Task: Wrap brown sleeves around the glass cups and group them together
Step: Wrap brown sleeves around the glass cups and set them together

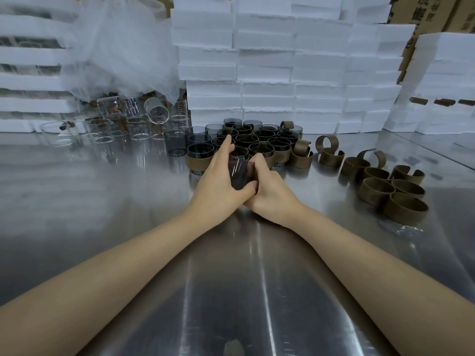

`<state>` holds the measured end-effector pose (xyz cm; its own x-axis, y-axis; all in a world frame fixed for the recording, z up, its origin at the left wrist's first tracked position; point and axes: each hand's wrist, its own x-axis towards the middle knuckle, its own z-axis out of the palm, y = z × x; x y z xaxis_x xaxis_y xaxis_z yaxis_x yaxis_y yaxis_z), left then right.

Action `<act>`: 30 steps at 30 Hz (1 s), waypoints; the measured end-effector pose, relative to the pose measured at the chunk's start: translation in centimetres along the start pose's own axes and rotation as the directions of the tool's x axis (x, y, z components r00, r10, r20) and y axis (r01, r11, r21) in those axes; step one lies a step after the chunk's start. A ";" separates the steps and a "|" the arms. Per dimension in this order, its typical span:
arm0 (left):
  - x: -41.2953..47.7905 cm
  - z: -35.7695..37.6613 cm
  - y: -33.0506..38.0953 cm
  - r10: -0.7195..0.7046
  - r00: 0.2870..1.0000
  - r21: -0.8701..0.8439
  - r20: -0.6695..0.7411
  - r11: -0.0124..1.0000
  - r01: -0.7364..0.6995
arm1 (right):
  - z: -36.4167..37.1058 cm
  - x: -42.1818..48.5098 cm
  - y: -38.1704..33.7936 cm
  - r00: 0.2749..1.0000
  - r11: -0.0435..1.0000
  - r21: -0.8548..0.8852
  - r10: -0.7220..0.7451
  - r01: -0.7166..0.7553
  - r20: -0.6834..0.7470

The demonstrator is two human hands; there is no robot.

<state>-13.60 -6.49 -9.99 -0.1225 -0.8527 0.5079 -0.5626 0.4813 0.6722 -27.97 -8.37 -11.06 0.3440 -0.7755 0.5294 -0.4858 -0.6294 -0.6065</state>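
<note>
Dark glass cup (240,174) tilted between both hands, just before sleeved group (257,145). Left hand (218,176) fingers curl round it, right hand (270,190) fingers curl against its side. Sleeve on it: cannot tell. Better keep sleeve level, ends snug.

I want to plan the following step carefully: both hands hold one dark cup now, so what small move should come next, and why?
Probably stand the dark cup at the near edge of the sleeved group, if its sleeve is already closed; the fingers hide that. The left hand and right hand both grip it directly in front of that group.
</note>
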 end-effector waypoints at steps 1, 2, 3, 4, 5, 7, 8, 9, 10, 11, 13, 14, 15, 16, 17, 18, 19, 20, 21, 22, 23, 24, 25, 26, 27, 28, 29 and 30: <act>0.2 -0.1 -0.2 -0.031 0.999 -0.064 0.020 0.997 0.032 | 0.0 0.0 0.0 1.000 1.000 0.002 0.000 0.000 -0.007; 0.4 -0.3 -0.3 -0.062 0.997 -0.126 0.049 0.990 0.067 | 0.0 0.1 0.0 1.000 1.000 0.008 0.002 -0.002 -0.016; 0.5 -0.5 -0.4 -0.088 0.993 -0.185 0.080 0.978 0.101 | 0.0 0.1 -0.1 1.000 1.000 0.017 0.005 -0.005 -0.021; 0.6 -0.7 -0.6 -0.108 0.988 -0.240 0.113 0.962 0.133 | 0.0 0.1 -0.2 1.000 1.000 0.027 0.011 -0.010 -0.019; 0.7 -0.8 -0.7 -0.124 0.982 -0.295 0.143 0.942 0.162 | -0.1 0.1 -0.4 1.000 0.999 0.038 0.017 -0.017 -0.014; 0.9 -1.2 -0.9 -0.149 0.965 -0.404 0.214 0.886 0.226 | -0.1 0.1 -0.4 0.999 0.997 0.075 0.034 -0.034 -0.006; 1.0 -1.3 -0.9 -0.156 0.954 -0.457 0.254 0.850 0.261 | -0.1 0.1 -0.2 0.999 0.994 0.100 0.040 -0.039 -0.005; 1.0 -1.4 -1.0 -0.151 0.944 -0.505 0.293 0.814 0.287 | -0.1 0.2 -0.1 0.999 0.991 0.129 0.044 -0.043 -0.006; 1.0 -1.3 -1.0 -0.133 0.935 -0.543 0.330 0.783 0.303 | -0.2 0.2 0.0 0.999 0.986 0.158 0.050 -0.048 -0.007; 1.0 -1.3 -1.0 -0.109 0.926 -0.573 0.362 0.757 0.314 | -0.2 0.2 0.1 0.998 0.981 0.185 0.055 -0.053 -0.008; 0.8 -1.1 -0.9 -0.079 0.907 -0.600 0.415 0.725 0.338 | -0.4 0.2 0.1 0.998 0.975 0.213 0.063 -0.059 -0.010; 0.7 -1.1 -0.9 -0.065 0.900 -0.607 0.431 0.717 0.343 | -0.5 0.1 0.0 0.998 0.974 0.221 0.064 -0.060 -0.011; 0.7 -1.1 -0.9 -0.053 0.896 -0.611 0.440 0.714 0.342 | -0.6 0.1 -0.1 0.998 0.972 0.226 0.063 -0.059 -0.013; 0.6 -1.1 -0.8 -0.047 0.895 -0.610 0.443 0.716 0.339 | -0.7 0.1 -0.2 0.998 0.973 0.223 0.063 -0.057 -0.017; 0.6 -1.1 -0.8 -0.046 0.897 -0.604 0.441 0.724 0.334 | -0.7 0.0 -0.3 0.998 0.976 0.209 0.062 -0.055 -0.024; 0.6 -1.1 -0.8 -0.049 0.898 -0.590 0.436 0.739 0.327 | -0.7 0.0 -0.4 0.998 0.981 0.186 0.059 -0.052 -0.029; 0.6 -1.1 -0.8 -0.052 0.898 -0.568 0.437 0.758 0.321 | -0.7 0.0 -0.6 0.998 0.985 0.165 0.052 -0.047 -0.025; 0.6 -1.1 -0.8 -0.054 0.893 -0.541 0.448 0.778 0.318 | -0.7 0.0 -0.7 0.999 0.987 0.157 0.042 -0.040 -0.011; 0.6 -1.0 -0.8 -0.046 0.883 -0.519 0.467 0.794 0.315 | -0.7 0.0 -0.8 1.000 0.985 0.168 0.030 -0.031 0.008; 0.5 -1.0 -0.9 -0.034 0.874 -0.507 0.485 0.804 0.312 | -0.7 -0.1 -0.7 0.999 0.982 0.189 0.025 -0.029 0.025; 0.5 -1.0 -0.9 -0.027 0.869 -0.501 0.494 0.808 0.310 | -0.7 -0.1 -0.7 0.999 0.977 0.208 0.027 -0.034 0.037; 0.4 -1.0 -0.8 -0.032 0.869 -0.498 0.494 0.809 0.313 | -0.7 -0.1 -0.6 0.999 0.974 0.222 0.032 -0.041 0.043; 0.4 -1.0 -0.7 -0.038 0.870 -0.492 0.492 0.812 0.314 | -0.6 0.0 -0.6 0.998 0.972 0.231 0.040 -0.048 0.039; 0.3 -1.0 -0.5 -0.042 0.871 -0.479 0.489 0.822 0.308 | -0.6 0.0 -0.5 0.998 0.971 0.234 0.052 -0.056 0.022; 0.3 -1.0 -0.4 -0.043 0.872 -0.459 0.487 0.837 0.298 | -0.5 0.1 -0.5 0.998 0.971 0.231 0.067 -0.065 -0.001; 0.2 -1.0 -0.3 -0.044 0.872 -0.443 0.487 0.848 0.290 | -0.5 0.2 -0.6 0.997 0.972 0.225 0.081 -0.075 -0.019; 0.2 -0.9 -0.2 -0.045 0.871 -0.436 0.490 0.852 0.289 | -0.5 0.2 -0.7 0.995 0.971 0.224 0.092 -0.084 -0.029; 0.1 -0.9 -0.1 -0.048 0.870 -0.439 0.491 0.849 0.295 | -0.4 0.3 -0.9 0.994 0.969 0.228 0.100 -0.089 -0.036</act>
<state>-12.77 -6.46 -9.53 -0.4811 -0.8647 0.1446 -0.1550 0.2462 0.9568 -27.78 -8.01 -10.16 0.2646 -0.8324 0.4869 -0.3183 -0.5520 -0.7707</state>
